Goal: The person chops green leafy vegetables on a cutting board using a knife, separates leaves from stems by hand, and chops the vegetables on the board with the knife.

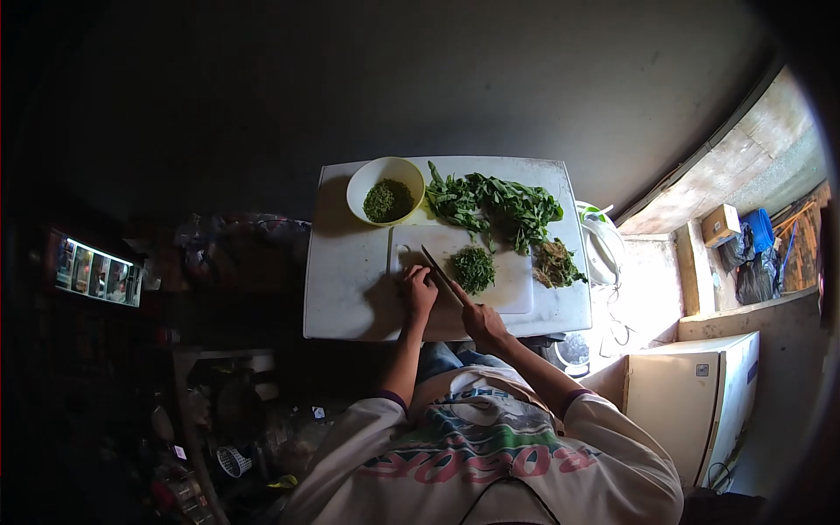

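Note:
My right hand [484, 324] is closed around the handle of a knife [443, 274], whose blade points up and to the left over a white cutting board [516, 293]. Just left of the blade, my left hand [419, 289] rests at the board with its fingers curled; whatever they may hold is hidden. A heap of finely chopped green leaves [473, 269] lies on the board, right of the knife. Behind the board, a pale yellow bowl [357, 194] contains more chopped greens [388, 201]. Whole leafy greens [499, 203] spread across the table's back right.
A small pile of yellowish trimmings [557, 264] sits at the right of the white table [341, 297]. A dark wall rises behind it. To the right are a white fridge [678, 394] and cables on the floor. Dim clutter and a lit screen [96, 269] are at left.

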Demonstrator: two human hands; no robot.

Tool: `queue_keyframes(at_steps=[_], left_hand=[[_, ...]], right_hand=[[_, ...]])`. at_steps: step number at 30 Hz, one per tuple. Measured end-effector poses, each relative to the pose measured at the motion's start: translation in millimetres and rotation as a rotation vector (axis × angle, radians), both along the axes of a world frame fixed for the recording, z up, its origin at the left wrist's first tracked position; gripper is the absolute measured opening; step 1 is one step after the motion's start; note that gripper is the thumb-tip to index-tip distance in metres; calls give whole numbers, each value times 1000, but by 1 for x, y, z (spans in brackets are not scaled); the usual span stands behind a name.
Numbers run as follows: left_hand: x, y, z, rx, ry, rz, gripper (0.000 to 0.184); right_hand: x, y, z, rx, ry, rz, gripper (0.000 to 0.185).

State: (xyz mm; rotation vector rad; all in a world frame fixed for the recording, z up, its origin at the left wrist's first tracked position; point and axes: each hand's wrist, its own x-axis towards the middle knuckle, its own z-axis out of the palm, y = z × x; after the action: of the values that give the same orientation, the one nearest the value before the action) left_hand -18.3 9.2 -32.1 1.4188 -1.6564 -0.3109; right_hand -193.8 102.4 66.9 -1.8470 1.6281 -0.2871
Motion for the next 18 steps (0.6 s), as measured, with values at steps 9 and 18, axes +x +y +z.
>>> queue_keyframes(at_steps=[9, 18], left_hand=[[-3, 1, 8, 60, -18, -20, 24], [2, -3, -1, 49, -64, 8, 18]], right_hand=[[-16, 27, -10, -11, 62, -36, 76], [-15, 30, 30, 94, 72, 28, 84]])
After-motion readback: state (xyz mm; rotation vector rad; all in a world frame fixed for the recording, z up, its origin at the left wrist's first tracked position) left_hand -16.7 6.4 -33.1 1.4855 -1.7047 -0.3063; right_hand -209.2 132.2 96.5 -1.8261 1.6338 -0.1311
